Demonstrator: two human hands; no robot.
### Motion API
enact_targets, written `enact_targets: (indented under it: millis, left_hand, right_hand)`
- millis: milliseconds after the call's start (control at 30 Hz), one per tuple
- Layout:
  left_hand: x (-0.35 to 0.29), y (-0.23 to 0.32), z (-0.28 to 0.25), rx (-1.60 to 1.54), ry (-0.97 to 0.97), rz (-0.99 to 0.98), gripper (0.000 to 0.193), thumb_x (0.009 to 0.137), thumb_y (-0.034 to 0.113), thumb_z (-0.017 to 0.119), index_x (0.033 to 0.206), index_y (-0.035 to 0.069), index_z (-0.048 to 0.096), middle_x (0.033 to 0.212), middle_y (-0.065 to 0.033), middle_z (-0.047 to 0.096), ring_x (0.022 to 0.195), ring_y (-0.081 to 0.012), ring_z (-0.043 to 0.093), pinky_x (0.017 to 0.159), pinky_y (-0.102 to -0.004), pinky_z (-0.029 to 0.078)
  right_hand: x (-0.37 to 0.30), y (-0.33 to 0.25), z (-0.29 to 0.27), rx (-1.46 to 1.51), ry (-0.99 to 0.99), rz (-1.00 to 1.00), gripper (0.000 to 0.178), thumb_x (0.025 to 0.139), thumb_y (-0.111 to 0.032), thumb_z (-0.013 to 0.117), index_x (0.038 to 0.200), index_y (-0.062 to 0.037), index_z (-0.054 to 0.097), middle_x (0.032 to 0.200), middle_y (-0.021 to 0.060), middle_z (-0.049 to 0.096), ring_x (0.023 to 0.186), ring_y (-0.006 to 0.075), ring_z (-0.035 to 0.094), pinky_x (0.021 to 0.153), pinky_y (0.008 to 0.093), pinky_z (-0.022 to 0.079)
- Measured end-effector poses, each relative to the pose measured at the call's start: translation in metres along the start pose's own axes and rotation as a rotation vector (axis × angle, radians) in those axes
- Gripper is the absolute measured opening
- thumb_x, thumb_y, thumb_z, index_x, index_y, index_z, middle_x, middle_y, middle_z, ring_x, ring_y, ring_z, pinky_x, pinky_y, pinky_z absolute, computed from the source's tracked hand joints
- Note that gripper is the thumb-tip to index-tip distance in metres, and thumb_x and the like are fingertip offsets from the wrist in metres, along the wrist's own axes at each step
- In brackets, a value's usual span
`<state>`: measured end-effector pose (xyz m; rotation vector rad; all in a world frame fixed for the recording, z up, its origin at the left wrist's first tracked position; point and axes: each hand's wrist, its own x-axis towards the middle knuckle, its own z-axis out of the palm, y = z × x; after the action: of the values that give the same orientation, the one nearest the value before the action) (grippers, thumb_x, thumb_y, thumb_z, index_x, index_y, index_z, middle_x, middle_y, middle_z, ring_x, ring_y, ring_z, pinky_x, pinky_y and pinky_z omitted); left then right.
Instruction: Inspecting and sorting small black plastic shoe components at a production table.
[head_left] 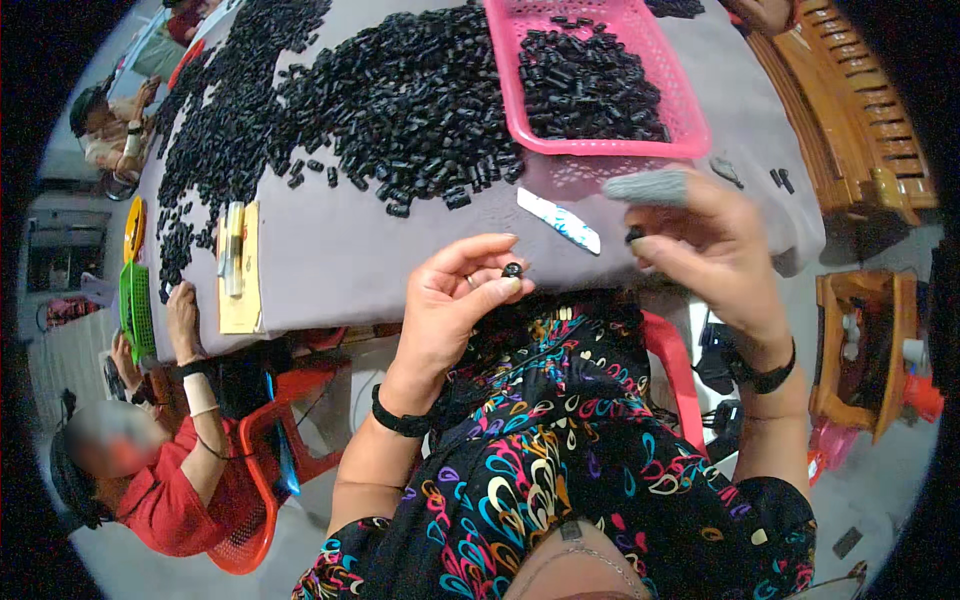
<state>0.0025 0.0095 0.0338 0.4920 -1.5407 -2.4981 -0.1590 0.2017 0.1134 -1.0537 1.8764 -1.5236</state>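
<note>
"Black piece (512, 271), small and shiny: where do we have it?"

"Between the thumb and fingers of our left hand (450, 295), pinched by its sides with one end showing, probably so we can watch that end."

"And our right hand (710, 230)?"

"Blurred, but its thumb and fingers seem closed on a second dark piece (634, 235). A grey covering (648, 188) wraps one finger, perhaps against rubbing."

"What lies just past our fingers?"

"Between the two hands and slightly beyond, a white strip with blue patterning (558, 220) rests aslant. Farther out from the left fingers spreads a loose pile (420, 100); beyond the right ones, a pink basket (610, 148) holds more, its walls presumably keeping them apart."

"And edges?"

"The near edge of the table (340, 270) runs just nearer to us than our fingers, so anything slipping our way could fall off. Leftward of the left fingers, bare cloth stretches to a yellow packet (240, 300), giving us sideways room; the basket's rim limits reach straight out from the right fingers."
</note>
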Motion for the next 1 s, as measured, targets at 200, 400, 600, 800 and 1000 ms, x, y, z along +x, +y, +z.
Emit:
enact_targets:
  millis: [200,400,600,800,1000]
  left_hand:
    - [-0.007,0.0,0.001,-0.003,-0.043,0.086,0.038,0.079,-0.007,0.062,0.116,-0.003,0.053,0.101,-0.0128,0.062,0.091,-0.0233,0.064,0.084,-0.0328,0.052]
    - [-0.005,-0.003,0.002,0.087,-0.053,0.144,0.039,0.079,-0.008,0.062,0.116,-0.003,0.053,0.104,-0.0106,0.061,0.093,-0.0158,0.061,0.086,-0.0274,0.05]
    - [-0.001,-0.007,0.003,0.06,-0.069,0.134,0.043,0.078,-0.008,0.063,0.119,-0.004,0.05,0.103,-0.0096,0.06,0.094,-0.0131,0.058,0.086,-0.0267,0.049]
    - [0.003,-0.011,0.005,0.058,-0.083,0.149,0.042,0.08,-0.007,0.061,0.12,-0.003,0.049,0.098,-0.0075,0.06,0.09,-0.0113,0.059,0.082,-0.0236,0.049]
    - [0.005,-0.012,0.006,0.073,-0.076,0.139,0.042,0.08,-0.007,0.061,0.12,-0.002,0.049,0.097,-0.008,0.061,0.088,-0.0113,0.06,0.081,-0.023,0.049]
  right_hand:
    - [0.012,0.017,0.045,0.103,-0.141,-0.038,0.031,0.08,-0.003,0.06,0.111,-0.0017,0.06,0.09,0.0011,0.06,0.079,0.0068,0.056,0.07,0.0219,0.046]
    - [0.017,0.027,0.063,0.14,-0.187,-0.003,0.029,0.081,-0.003,0.059,0.109,-0.0011,0.06,0.087,-0.0015,0.062,0.076,0.0039,0.054,0.067,0.0203,0.045]
    - [0.019,0.032,0.065,0.32,-0.194,0.065,0.029,0.081,-0.003,0.059,0.11,0.0002,0.059,0.086,-0.0006,0.062,0.075,0.0036,0.055,0.066,0.0187,0.045]
    - [0.024,0.04,0.059,0.413,-0.23,0.158,0.031,0.081,-0.003,0.06,0.112,0.0002,0.058,0.08,0.0007,0.061,0.068,0.0039,0.054,0.059,0.0178,0.045]
    - [0.026,0.045,0.056,0.409,-0.245,0.157,0.033,0.08,-0.004,0.063,0.113,-0.0002,0.057,0.084,0.0022,0.061,0.067,0.005,0.056,0.058,0.0178,0.048]
